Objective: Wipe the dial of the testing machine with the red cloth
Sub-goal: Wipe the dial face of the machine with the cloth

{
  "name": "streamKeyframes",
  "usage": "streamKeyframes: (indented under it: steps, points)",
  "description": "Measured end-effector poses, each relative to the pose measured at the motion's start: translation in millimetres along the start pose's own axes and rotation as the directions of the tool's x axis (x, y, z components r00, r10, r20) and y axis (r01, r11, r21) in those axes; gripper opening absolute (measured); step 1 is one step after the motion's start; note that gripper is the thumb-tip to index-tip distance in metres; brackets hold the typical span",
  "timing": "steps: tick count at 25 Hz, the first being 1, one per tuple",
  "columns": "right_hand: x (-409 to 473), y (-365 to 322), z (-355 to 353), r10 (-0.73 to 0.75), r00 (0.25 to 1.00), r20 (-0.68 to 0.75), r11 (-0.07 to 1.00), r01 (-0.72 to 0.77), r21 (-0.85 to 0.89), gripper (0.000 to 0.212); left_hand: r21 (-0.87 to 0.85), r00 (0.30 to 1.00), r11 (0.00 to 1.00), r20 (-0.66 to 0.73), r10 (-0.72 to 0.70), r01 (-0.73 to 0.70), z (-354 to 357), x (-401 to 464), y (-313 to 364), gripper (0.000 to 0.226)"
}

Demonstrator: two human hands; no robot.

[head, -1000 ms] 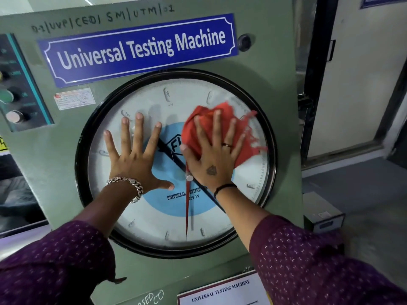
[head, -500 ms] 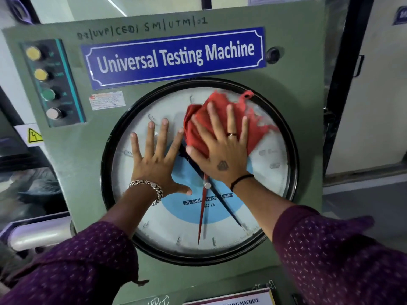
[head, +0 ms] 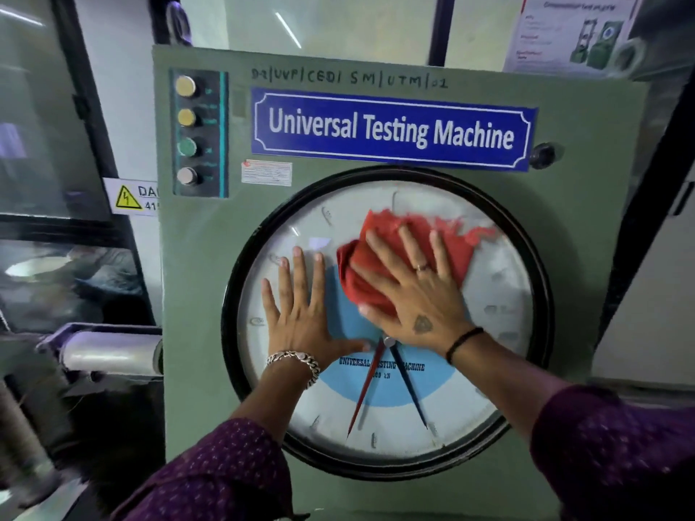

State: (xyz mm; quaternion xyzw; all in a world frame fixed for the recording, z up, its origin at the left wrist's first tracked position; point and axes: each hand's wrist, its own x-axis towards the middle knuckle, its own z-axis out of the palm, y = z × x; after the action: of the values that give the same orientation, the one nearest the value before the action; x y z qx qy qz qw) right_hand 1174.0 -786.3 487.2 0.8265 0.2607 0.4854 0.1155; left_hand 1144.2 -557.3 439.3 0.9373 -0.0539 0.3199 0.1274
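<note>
The round dial (head: 489, 370) with a black rim fills the lower front of the green testing machine (head: 195, 295). Its face is white with a blue centre, a red needle and a dark needle pointing down. My right hand (head: 413, 295) lies flat with fingers spread on the red cloth (head: 406, 235), pressing it against the upper middle of the dial glass. The cloth's frayed edge reaches toward the upper right rim. My left hand (head: 304, 314) rests flat and empty on the dial's left half, fingers apart, thumb near the needle hub.
Above the dial are a blue "Universal Testing Machine" nameplate (head: 391, 129) and a panel of round buttons (head: 188, 133) at the upper left. A black knob (head: 541, 156) sits right of the nameplate. A yellow danger label (head: 129, 197) and machinery (head: 109, 351) lie to the left.
The right hand and red cloth have shifted up and to the right across the dial's upper part. The left hand stays flat on the left half. The camera has tilted upward.
</note>
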Motion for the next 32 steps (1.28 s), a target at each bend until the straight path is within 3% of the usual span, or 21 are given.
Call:
streamKeyframes:
  steps: [2, 3, 6, 8, 9, 13, 15, 18, 22, 32]
  points:
    - [-41, 23, -1, -0.123, 0.990, 0.067, 0.992, 0.125, -0.023, 0.070, -0.007, 1.000, 1.000, -0.005, -0.016, 0.016, 2, -5, 2, 0.178]
    - [-50, 33, -2, -0.110, 0.991, 0.071, 0.992, 0.113, -0.049, 0.070, 0.001, 1.000, 1.000, -0.021, -0.015, 0.015, 4, -5, 1, 0.178]
    - [-23, 41, -11, 0.141, 0.990, 0.028, 0.989, -0.140, -0.053, 0.069, -0.009, 1.000, 1.000, -0.020, -0.023, 0.022, -1, -1, 0, 0.176]
    - [9, 21, -20, 0.218, 0.976, -0.010, 0.976, -0.218, -0.012, 0.066, -0.010, 1.000, 1.000, -0.010, -0.026, 0.026, -2, -4, 4, 0.175]
    - [1, 18, -59, 0.253, 0.967, -0.021, 0.967, -0.253, -0.004, 0.065, -0.020, 0.999, 0.999, -0.029, 0.024, -0.024, -26, -18, 29, 0.175]
    - [-23, 8, -77, 0.040, 0.995, 0.096, 0.998, -0.045, 0.048, 0.060, 0.012, 0.998, 1.000, 0.058, -0.027, 0.027, -49, -25, 38, 0.175]
    - [-42, 6, -118, 0.096, 0.989, 0.114, 0.990, -0.107, 0.094, 0.067, 0.082, 0.998, 0.996, 0.051, -0.042, 0.037, -86, -46, 44, 0.175]
    - [-43, 0, -118, 0.191, 0.944, 0.270, 0.943, -0.253, 0.217, 0.083, 0.101, 0.988, 0.995, 0.151, -0.017, 0.001, -94, -49, 19, 0.168]
    - [-29, 11, -128, 0.187, 0.917, 0.351, 0.870, -0.321, 0.375, 0.073, 0.139, 0.985, 0.990, 0.173, -0.011, -0.014, -114, -52, 1, 0.154]
    - [-53, -9, -213, 0.118, 0.945, 0.305, 0.825, -0.264, 0.500, 0.071, 0.281, 0.987, 0.960, 0.157, -0.028, -0.018, -220, -133, 30, 0.149]
